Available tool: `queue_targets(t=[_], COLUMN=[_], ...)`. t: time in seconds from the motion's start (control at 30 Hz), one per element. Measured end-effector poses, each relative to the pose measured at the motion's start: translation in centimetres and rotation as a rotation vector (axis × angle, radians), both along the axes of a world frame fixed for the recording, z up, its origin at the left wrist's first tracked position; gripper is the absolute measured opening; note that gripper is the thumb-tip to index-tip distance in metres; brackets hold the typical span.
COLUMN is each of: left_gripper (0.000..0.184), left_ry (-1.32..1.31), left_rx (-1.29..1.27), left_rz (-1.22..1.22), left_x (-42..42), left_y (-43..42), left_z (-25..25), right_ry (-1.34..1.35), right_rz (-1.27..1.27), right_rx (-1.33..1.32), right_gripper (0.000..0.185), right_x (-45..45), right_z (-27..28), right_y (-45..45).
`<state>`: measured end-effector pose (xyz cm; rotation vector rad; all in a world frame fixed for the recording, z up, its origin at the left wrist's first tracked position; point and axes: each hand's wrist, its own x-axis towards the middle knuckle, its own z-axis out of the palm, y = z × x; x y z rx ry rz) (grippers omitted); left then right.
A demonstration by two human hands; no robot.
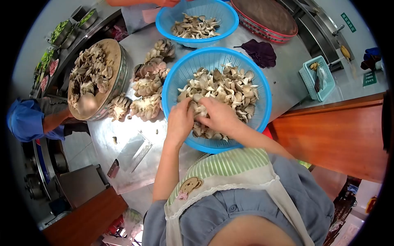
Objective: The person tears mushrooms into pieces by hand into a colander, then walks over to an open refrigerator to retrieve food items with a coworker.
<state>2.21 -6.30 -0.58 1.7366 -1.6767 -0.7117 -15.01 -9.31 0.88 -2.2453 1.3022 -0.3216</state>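
Observation:
A large blue basket full of torn oyster mushrooms stands on the metal table in front of me. Over its near left part, my left hand and my right hand meet with fingers bent around a piece of mushroom. Parts of the fingers hide the piece between them. Whole mushroom clusters lie on the table left of the basket, close to its rim.
A wooden board at the left holds more clusters. Beyond stand another blue basket of mushrooms and a red-rimmed sieve. A knife lies near the table's left edge. Co-workers are at the far side and left.

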Motion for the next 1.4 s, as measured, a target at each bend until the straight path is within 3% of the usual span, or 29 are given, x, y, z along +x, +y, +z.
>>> queue_targets(t=[0.07,0.1,0.13,0.17,0.2,0.27,0.3,0.33,0.37,0.4,0.47,0.67,0.73,0.87,0.93,1.07,1.13,1.2,1.3,1.37,1.4], left_gripper=[0.038,0.038,0.041,0.044,0.044,0.051,0.058,0.058,0.056,0.054,0.052,0.048,0.039,0.035,0.033,0.034,0.034,0.034,0.041,0.049,0.049], left_ry=[0.18,0.179,0.364,0.548,0.549,0.904,1.034,1.03,1.164,1.297,1.262,1.186,1.093,1.067,1.062,1.049,1.075,1.099,0.943,0.543,0.54], left_rx=[0.03,0.029,-0.037,-0.107,-0.112,0.018,0.259,0.259,0.293,0.328,0.31,0.277,0.131,0.113,0.073,0.135,0.145,0.147,0.158,0.148,0.146], left_rz=[0.025,0.027,0.064,0.098,0.094,0.088,0.028,0.021,0.028,0.037,0.055,0.081,0.102,0.056,0.065,0.101,0.119,0.134,-0.014,-0.161,-0.163], left_x=[0.2,0.3,0.3,0.2,-0.2,-1.4,-0.8,-1.2,-1.9,-2.5,-2.9,-3.8,-4.2,-4.7,-4.6,-4.3,-4.3,-4.1,-3.7,-3.3,-3.4], left_y=[0.5,0.8,0.8,0.6,0.6,0.9,0.8,0.7,0.9,1.0,0.8,1.0,1.2,1.5,1.7,1.8,2.0,1.9,2.2,2.3,2.5], left_z=[0.0,-0.2,-0.4,-0.4,0.5,2.9,2.5,2.1,1.8,1.4,1.2,1.1,0.8,0.6,0.4,0.0,0.6,1.0,1.1,0.5,0.0], right_ry=[-0.301,-0.288,-0.288,-0.59,-0.892,-0.931,-1.003,-1.075,-1.081,-0.939,-0.641,-0.746,-0.848,-0.776,-0.966,-0.859,-0.849,-0.942,-1.058,-1.072,-1.085], right_rz=[0.039,-0.015,-0.015,-0.042,-0.069,-0.094,-0.037,0.019,0.014,0.016,0.017,0.088,-0.002,-0.095,-0.06,-0.097,-0.249,-0.272,-0.398,-0.377,-0.353], right_rx=[0.105,0.314,0.309,0.438,0.567,0.622,0.706,0.793,0.788,0.624,0.304,0.421,0.532,0.53,0.627,0.598,0.614,0.656,0.616,0.514,0.41], right_gripper=[0.05,0.048,0.048,0.047,0.046,0.045,0.046,0.047,0.047,0.049,0.053,0.062,0.062,0.062,0.051,0.036,0.027,0.027,0.027,0.027,0.027], right_x=[-1.4,-1.8,-2.4,-2.9,-3.5,-4.2,-4.3,-4.4,-4.6,-4.8,-5.3,-5.3,-5.0,-4.9,-5.0,-6.0,-6.3,-7.1,-8.6,-8.9,-9.1], right_z=[-1.2,0.5,0.2,-0.4,-0.8,0.2,0.4,0.6,0.7,0.7,0.8,1.1,0.8,-0.2,-0.4,-0.2,0.5,-0.2,-0.7,-0.3,0.0], right_y=[-1.1,-1.3,-1.5,-1.6,-1.6,-1.6,-1.6,-1.5,-1.3,-1.2,-1.1,-0.1,0.1,-0.2,0.0,-0.3,-0.2,-0.7,-1.6,-1.9,-2.0])
